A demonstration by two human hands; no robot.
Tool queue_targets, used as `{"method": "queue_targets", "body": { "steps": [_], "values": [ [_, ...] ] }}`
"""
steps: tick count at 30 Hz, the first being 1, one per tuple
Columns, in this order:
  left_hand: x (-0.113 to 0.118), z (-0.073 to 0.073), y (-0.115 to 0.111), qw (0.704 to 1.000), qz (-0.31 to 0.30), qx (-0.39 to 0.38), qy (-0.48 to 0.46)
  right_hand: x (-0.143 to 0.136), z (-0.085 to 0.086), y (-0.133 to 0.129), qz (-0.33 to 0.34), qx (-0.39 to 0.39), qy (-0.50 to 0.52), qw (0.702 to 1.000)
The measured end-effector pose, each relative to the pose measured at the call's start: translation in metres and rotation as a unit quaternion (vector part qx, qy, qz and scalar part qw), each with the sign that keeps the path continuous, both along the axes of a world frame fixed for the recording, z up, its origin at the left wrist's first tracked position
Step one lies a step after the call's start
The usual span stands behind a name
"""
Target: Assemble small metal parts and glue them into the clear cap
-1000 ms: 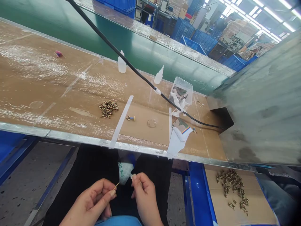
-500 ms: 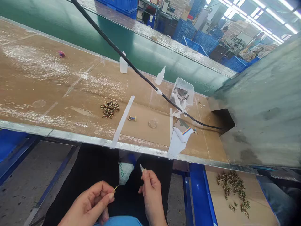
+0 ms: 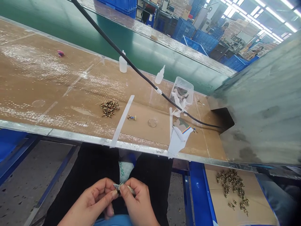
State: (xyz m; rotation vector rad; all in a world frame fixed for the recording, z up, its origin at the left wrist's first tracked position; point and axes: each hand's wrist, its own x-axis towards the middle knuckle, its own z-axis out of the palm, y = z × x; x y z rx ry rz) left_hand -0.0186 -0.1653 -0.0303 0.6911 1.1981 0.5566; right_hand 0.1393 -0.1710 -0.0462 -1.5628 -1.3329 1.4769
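Count, my bench: two bare hands, my left hand (image 3: 96,199) and right hand (image 3: 138,199). One slim pale pointed item (image 3: 130,189), one small dark piece (image 3: 118,192) at my fingertips. Translucent white squeeze bottles (image 3: 123,63): two. Clear rectangular plastic box (image 3: 189,94): one. White tape strips (image 3: 122,121): two. Small blue-and-yellow figures (image 3: 132,117): two. Round clear disc (image 3: 152,123): one. Small pink-purple object (image 3: 60,53): one. Heaps of tiny dark-and-gold pieces (image 3: 109,108): two, pieces too jumbled to number

Black trousers (image 3: 98,166), blue garment (image 3: 114,221) at waist
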Motion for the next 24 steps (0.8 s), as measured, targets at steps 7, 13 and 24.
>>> {"method": "queue_targets", "body": {
  "steps": [7, 13, 24],
  "values": [
    [-0.002, -0.006, -0.003, 1.000, 0.019, -0.019, 0.005, 0.015, -0.022, 0.005, -0.146, -0.069, 0.025, 0.987],
    [0.002, -0.003, 0.001, 0.999, 0.027, 0.011, 0.016, 0.006, -0.002, 0.004, -0.004, -0.036, 0.041, 0.999],
    [0.000, -0.004, -0.005, 0.995, 0.036, 0.046, 0.085, 0.016, -0.023, 0.005, -0.167, -0.054, 0.009, 0.984]
  ]
}}
